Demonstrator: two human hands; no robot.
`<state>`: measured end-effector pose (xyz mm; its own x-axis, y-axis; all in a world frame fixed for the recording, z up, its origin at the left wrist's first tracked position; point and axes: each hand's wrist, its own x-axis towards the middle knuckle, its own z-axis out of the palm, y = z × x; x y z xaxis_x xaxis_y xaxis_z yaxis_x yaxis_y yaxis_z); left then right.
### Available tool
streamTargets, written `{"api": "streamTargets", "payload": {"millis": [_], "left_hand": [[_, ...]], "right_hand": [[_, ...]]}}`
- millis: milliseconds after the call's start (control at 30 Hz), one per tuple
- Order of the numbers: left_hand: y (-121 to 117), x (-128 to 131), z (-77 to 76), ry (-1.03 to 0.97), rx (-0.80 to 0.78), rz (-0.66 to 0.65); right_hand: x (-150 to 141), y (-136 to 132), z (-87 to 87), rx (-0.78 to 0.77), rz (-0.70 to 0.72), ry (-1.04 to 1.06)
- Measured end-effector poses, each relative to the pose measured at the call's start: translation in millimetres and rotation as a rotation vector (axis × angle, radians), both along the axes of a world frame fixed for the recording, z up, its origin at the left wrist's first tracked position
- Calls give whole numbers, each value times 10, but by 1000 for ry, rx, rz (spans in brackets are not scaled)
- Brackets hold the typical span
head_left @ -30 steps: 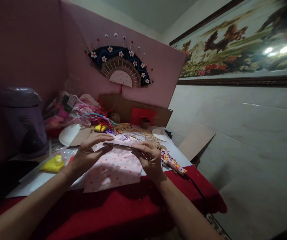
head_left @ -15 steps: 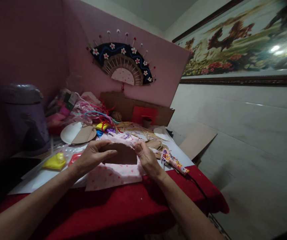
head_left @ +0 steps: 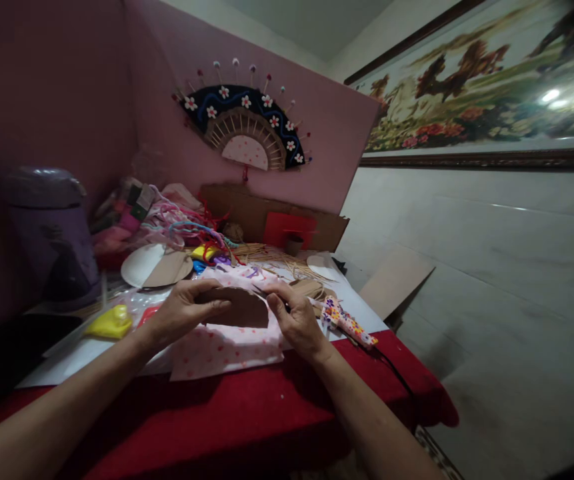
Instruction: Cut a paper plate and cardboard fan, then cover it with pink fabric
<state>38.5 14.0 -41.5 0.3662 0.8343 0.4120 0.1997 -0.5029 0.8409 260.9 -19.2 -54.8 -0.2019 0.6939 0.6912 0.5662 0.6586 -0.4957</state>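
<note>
My left hand [head_left: 179, 313] grips the left end of a brown half-round cardboard piece [head_left: 241, 311], thumb on its face. My right hand [head_left: 294, 321] pinches the right end of the same piece. The cardboard stands tilted up over a pink dotted sheet [head_left: 224, 347] that lies on white paper on the red-covered table [head_left: 247, 413]. A flower-patterned glue gun [head_left: 347, 323] lies just right of my right hand, its black cord running off the table edge.
A purple bin [head_left: 49, 233] stands at the left. Yellow clay [head_left: 111, 323], a white paper plate [head_left: 143, 264], coloured cords, wooden sticks [head_left: 277, 259] and cardboard pieces crowd the back. A decorated fan [head_left: 244, 127] hangs on the pink board.
The cardboard piece, first held nearly flat and edge-on, has been tipped up so its brown face shows. Both hands shifted slightly with it.
</note>
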Motion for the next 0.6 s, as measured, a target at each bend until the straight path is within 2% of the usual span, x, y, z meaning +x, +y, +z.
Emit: {"api": "streamTargets", "payload": {"millis": [200, 433, 600], "left_hand": [[16, 2, -32, 31, 46, -26], [56, -19, -85, 60, 88, -40], [28, -5, -52, 55, 104, -43]], "right_hand": [[-18, -37, 41, 45, -36, -111], [-31, -52, 41, 103, -4, -124], [-25, -59, 45, 122, -11, -153]]}}
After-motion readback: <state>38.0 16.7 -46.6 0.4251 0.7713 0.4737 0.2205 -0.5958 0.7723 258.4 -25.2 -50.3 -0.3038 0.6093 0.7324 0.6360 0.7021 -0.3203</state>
